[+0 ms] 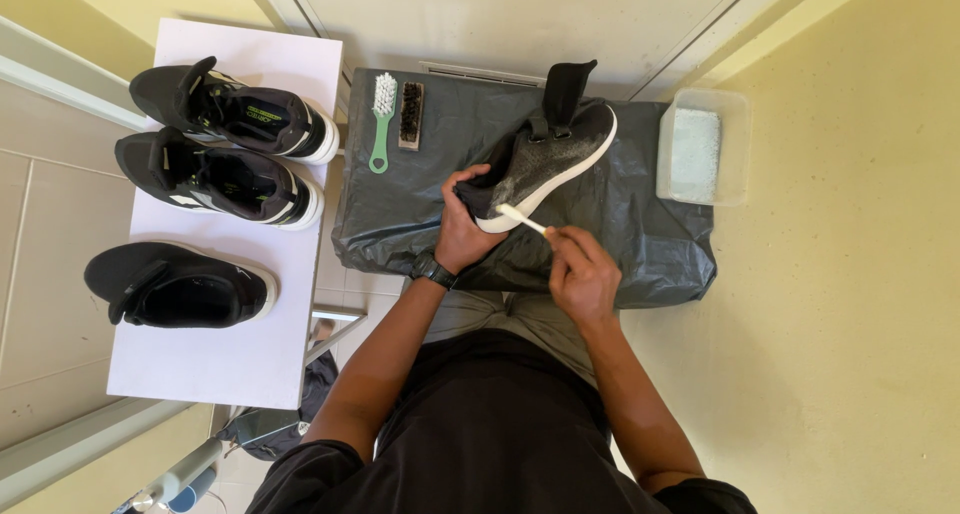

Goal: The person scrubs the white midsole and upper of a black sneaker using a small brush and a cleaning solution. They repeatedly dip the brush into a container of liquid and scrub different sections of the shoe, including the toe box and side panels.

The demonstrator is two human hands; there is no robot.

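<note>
Plastic sheeting (640, 234), black and crinkled, is draped over the surface in front of the person, and its front edge hangs down toward the lap. To the left a pale lilac table (225, 359) is stood, on which three black sneakers are laid on their sides: one at the far edge (232, 111), one just in front of it (215, 178), and a third (178, 285) set apart nearer the front edge. On the sheeting, toward its far right part, a black sneaker with a white sole (545, 159) is held tilted, its toe pointed at the person and its upper greyed with foam. The toe is gripped by the left hand (462, 232), whose fingers are curled around it; a black watch (433, 270) is worn on that wrist. A clear plastic tub (702, 146) holding pale soapy water is placed on the floor beside the sheeting's far right corner. The right hand (582, 272) is closed in a pinch on the handle of a white toothbrush (522, 218), whose head is pressed against the white sole at the toe. At the sheeting's far left corner a green-handled brush (382, 120) and a small dark-bristled brush (410, 115) are laid side by side.
</note>
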